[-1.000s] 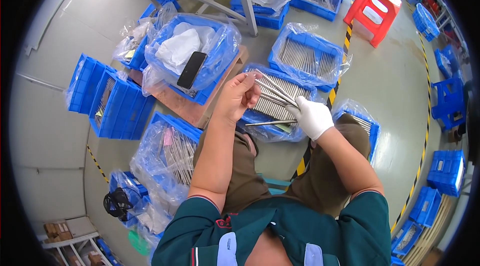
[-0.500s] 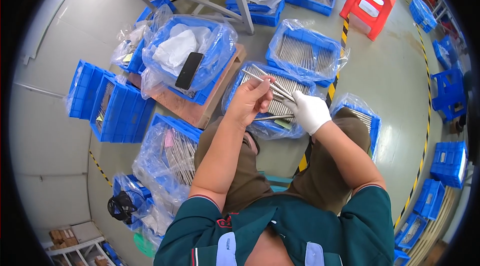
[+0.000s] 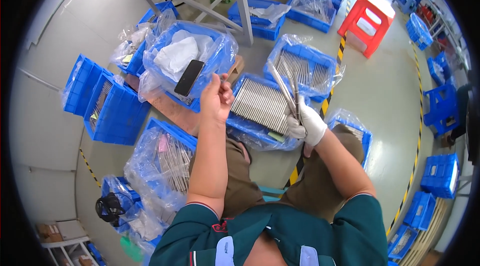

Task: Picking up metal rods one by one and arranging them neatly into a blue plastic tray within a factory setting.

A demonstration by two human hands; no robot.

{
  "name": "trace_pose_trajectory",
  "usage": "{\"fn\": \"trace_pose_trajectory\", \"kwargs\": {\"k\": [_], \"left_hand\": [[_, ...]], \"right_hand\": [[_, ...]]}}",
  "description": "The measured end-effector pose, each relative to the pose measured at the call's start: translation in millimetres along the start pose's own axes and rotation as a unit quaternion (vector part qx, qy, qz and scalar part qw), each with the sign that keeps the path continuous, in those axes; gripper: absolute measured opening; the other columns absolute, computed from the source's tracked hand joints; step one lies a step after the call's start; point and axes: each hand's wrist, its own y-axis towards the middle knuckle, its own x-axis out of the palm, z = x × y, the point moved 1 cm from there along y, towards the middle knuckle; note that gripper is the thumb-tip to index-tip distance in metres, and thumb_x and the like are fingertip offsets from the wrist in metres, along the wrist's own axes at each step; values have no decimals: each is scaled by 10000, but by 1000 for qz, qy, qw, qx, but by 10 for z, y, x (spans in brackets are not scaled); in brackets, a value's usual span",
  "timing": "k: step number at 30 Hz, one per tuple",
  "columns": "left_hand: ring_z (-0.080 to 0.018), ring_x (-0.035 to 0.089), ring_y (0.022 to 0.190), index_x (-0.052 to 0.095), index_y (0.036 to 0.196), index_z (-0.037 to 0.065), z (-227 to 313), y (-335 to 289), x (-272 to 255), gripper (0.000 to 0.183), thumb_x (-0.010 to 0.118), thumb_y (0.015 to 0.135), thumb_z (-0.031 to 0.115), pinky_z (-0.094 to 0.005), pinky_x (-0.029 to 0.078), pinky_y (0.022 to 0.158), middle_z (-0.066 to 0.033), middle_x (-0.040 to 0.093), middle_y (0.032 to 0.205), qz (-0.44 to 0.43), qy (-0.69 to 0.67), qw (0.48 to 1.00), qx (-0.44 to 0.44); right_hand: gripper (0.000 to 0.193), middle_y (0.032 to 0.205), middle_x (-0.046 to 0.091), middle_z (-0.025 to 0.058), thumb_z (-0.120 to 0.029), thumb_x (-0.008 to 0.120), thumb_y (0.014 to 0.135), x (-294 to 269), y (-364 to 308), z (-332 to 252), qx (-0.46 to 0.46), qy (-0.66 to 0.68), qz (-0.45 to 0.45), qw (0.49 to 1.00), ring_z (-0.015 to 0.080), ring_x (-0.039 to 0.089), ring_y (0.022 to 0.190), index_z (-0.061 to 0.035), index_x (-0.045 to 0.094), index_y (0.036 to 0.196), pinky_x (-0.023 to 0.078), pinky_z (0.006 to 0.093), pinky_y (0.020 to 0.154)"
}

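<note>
Jutting beyond right gloved fingers (image 3: pixel 295 128) clamped around them, metal rods (image 3: pixel 282 86); left fingers (image 3: pixel 226 95) curled, hold unclear.

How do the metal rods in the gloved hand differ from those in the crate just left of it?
The held rods are few and fan apart; the crate rods are many, in a close parallel row. The right hand grips the held rods; the crate rods lie in a blue crate. Both are slim and silvery.
</note>
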Motion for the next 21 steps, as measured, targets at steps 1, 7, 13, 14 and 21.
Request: {"fn": "trace_pose_trajectory", "kwargs": {"k": [1,7,13,14,21], "left_hand": [[-76,410,490,562,970,31,-78,3,28,360,562,884,380,-206,318,433,-8,514,658,-13,-8,1000,-22],[-127,541,594,569,928,66,-738,-141,241,299,507,922,358,-260,447,523,-34,587,707,-30,-38,980,-191],[-236,557,1042,550,1021,102,-1250,-463,625,376,378,951,428,-452,401,929,-71,629,1033,-10,-160,943,-293],[-247,546,1062,536,1109,82,-1193,-514,776,407,357,960,416,-441,372,971,-75,626,1047,-6,-178,935,-306],[-224,575,883,568,1008,36,-1334,-220,596,255,471,908,249,-364,471,809,-88,608,934,-30,-262,941,-211]], "right_hand": [[547,557,392,-17,-594,326,895,11,-11,-44,-24,63,-22,997,58,275,351,-76,496,939,217,208,343],[256,612,347,-43,-320,507,925,27,22,-164,-155,127,-110,974,50,295,427,-73,517,992,246,206,387],[242,626,516,48,-233,623,857,291,63,-177,-315,3,12,949,155,495,501,-23,504,872,419,281,471],[202,649,545,57,-173,629,846,297,88,-150,-337,8,30,941,158,540,551,-20,508,899,450,277,514],[240,850,577,60,-3,654,780,586,199,-127,-334,-58,73,938,159,602,747,-16,516,976,508,294,700]]}}
